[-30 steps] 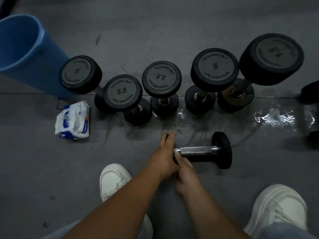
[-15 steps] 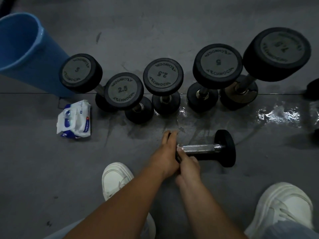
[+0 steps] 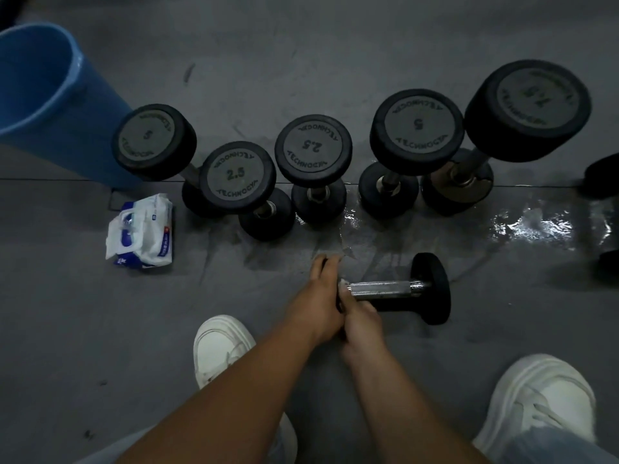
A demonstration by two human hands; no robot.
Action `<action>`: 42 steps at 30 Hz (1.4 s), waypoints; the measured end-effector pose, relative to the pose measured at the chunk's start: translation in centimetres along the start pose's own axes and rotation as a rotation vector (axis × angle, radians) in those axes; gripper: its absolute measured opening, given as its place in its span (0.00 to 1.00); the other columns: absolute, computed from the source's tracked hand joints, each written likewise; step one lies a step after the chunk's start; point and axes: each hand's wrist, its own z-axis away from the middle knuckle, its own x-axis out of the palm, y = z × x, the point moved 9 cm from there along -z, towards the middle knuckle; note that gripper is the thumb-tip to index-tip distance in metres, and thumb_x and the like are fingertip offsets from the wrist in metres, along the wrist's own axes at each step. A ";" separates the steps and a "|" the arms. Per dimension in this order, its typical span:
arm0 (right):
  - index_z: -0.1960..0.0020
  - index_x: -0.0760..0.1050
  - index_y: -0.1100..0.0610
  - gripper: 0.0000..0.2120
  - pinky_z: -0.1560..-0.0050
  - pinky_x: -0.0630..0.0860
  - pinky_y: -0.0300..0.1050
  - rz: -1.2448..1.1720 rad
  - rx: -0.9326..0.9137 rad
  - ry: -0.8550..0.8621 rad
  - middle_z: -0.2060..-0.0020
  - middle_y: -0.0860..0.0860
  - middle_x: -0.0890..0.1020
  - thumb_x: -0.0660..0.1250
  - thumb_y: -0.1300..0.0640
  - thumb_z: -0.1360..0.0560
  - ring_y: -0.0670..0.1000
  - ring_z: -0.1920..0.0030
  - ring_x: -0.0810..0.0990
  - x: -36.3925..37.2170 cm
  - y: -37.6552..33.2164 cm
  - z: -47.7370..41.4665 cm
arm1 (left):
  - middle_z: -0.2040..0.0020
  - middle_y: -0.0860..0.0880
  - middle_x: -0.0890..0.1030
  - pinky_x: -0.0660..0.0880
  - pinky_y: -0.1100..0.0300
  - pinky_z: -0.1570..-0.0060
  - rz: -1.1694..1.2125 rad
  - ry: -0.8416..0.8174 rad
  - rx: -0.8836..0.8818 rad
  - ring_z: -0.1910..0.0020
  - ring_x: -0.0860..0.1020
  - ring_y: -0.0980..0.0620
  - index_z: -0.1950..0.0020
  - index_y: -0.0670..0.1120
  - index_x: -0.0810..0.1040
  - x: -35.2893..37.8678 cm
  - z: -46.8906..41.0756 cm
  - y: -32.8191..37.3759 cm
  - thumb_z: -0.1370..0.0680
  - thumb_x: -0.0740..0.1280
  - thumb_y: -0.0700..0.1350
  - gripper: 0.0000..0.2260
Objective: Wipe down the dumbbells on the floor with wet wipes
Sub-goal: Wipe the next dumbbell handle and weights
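The gray floor [image 3: 335, 45] fills the whole view. Part of it shines wet [image 3: 536, 226], near the right end of the row of weights.

A big blue bin [image 3: 50, 105] stands far left.

Five standing dumbbells [image 3: 313, 147] are lined up on their ends in a row beside the bin. They are marked 5, 2.5, 2.5, 5 and what may be 7.5. No one is touching them.

One more dumbbell, the lying dumbbell [image 3: 385, 289], is on its side on the floor, in front of the row and between two white shoes [image 3: 221, 346]. This is the one being cleaned.

A pack of wet wipes [image 3: 144, 229] lies on the floor, just in front of the bin.

The left hand [image 3: 320, 296] is wrapped over the left end of the lying dumbbell and seems to hold it so it cannot roll. The right hand [image 3: 360, 318] is closed around a small white wipe [image 3: 344, 284] and presses it on the left end of the shiny bar.

I think the job is somewhere in the middle. The wipe is only at the start of the bar, so the rest of the bar and the black right end look left to do. I cannot tell which of the standing ones are already clean.
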 end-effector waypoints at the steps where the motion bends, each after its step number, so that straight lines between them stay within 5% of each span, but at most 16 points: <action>1: 0.49 0.78 0.67 0.15 0.50 0.81 0.54 0.013 0.010 0.050 0.55 0.62 0.84 0.73 0.55 0.27 0.59 0.53 0.84 0.0 -0.2 -0.4 | 0.21 0.54 0.47 0.70 0.50 0.32 -0.001 0.002 -0.004 0.28 0.68 0.46 0.22 0.54 0.52 -0.2 0.0 0.1 0.27 0.72 0.44 0.40; 4: 0.51 0.79 0.64 0.15 0.62 0.81 0.47 -0.010 0.101 0.122 0.59 0.59 0.85 0.75 0.53 0.29 0.56 0.61 0.85 0.4 -0.7 -1.8 | 0.21 0.53 0.46 0.69 0.49 0.31 -0.013 -0.021 -0.014 0.27 0.67 0.46 0.21 0.54 0.51 -0.3 0.0 0.2 0.29 0.73 0.45 0.42; 8: 0.51 0.79 0.66 0.12 0.52 0.80 0.50 0.072 0.098 0.037 0.56 0.59 0.84 0.73 0.58 0.27 0.55 0.56 0.83 -0.2 -0.3 -1.9 | 0.22 0.54 0.48 0.71 0.47 0.34 -0.001 -0.015 0.006 0.29 0.70 0.45 0.23 0.55 0.52 0.0 -0.1 -0.1 0.31 0.74 0.46 0.43; 12: 0.58 0.76 0.64 0.05 0.61 0.72 0.44 0.020 -0.010 -0.040 0.62 0.60 0.78 0.69 0.63 0.25 0.52 0.63 0.75 -1.4 0.3 -0.8 | 0.21 0.54 0.47 0.70 0.49 0.33 -0.006 -0.002 0.002 0.28 0.68 0.47 0.22 0.54 0.52 -0.2 -0.2 0.1 0.29 0.72 0.45 0.41; 23: 0.59 0.81 0.63 0.14 0.56 0.81 0.50 0.041 0.028 0.150 0.64 0.57 0.85 0.77 0.52 0.31 0.55 0.62 0.85 -0.4 -1.0 -1.2 | 0.21 0.51 0.51 0.69 0.48 0.31 0.003 0.018 0.017 0.28 0.67 0.46 0.22 0.52 0.54 -0.4 -0.4 0.3 0.28 0.72 0.46 0.39; 29: 0.55 0.80 0.67 0.15 0.54 0.78 0.49 0.060 0.043 0.044 0.58 0.62 0.84 0.75 0.54 0.29 0.55 0.60 0.82 -0.7 -0.4 -0.1 | 0.21 0.52 0.48 0.67 0.53 0.30 0.009 -0.003 0.024 0.27 0.65 0.48 0.21 0.52 0.52 -0.2 -0.2 0.4 0.30 0.74 0.42 0.44; 34: 0.62 0.79 0.60 0.10 0.72 0.73 0.37 0.205 0.015 0.008 0.69 0.52 0.81 0.74 0.54 0.28 0.46 0.73 0.78 -1.2 -2.4 1.1 | 0.22 0.52 0.50 0.68 0.51 0.31 0.003 -0.022 0.019 0.27 0.66 0.48 0.21 0.52 0.53 -0.4 -0.2 0.6 0.33 0.77 0.43 0.47; 36: 0.59 0.79 0.58 0.06 0.79 0.67 0.32 0.113 0.045 -0.005 0.73 0.49 0.78 0.70 0.57 0.25 0.41 0.78 0.71 -3.8 -2.0 1.9 | 0.21 0.53 0.46 0.68 0.51 0.31 -0.025 -0.058 -0.009 0.27 0.66 0.48 0.21 0.53 0.50 -0.3 -0.3 0.5 0.36 0.78 0.42 0.51; 38: 0.54 0.79 0.55 0.03 0.80 0.66 0.30 -0.228 0.160 0.073 0.73 0.47 0.81 0.66 0.58 0.23 0.39 0.79 0.70 -6.6 -1.0 2.7 | 0.20 0.54 0.45 0.68 0.51 0.31 -0.065 -0.085 -0.037 0.27 0.66 0.47 0.21 0.54 0.49 -0.3 -0.2 0.5 0.36 0.80 0.42 0.53; 42: 0.59 0.73 0.58 0.11 0.80 0.66 0.30 -0.775 0.259 0.157 0.78 0.50 0.76 0.60 0.61 0.19 0.42 0.81 0.71 -8.7 -1.4 2.1 | 0.20 0.54 0.43 0.69 0.52 0.31 -0.140 -0.095 -0.048 0.27 0.67 0.46 0.20 0.54 0.46 -0.4 0.5 0.7 0.37 0.82 0.43 0.57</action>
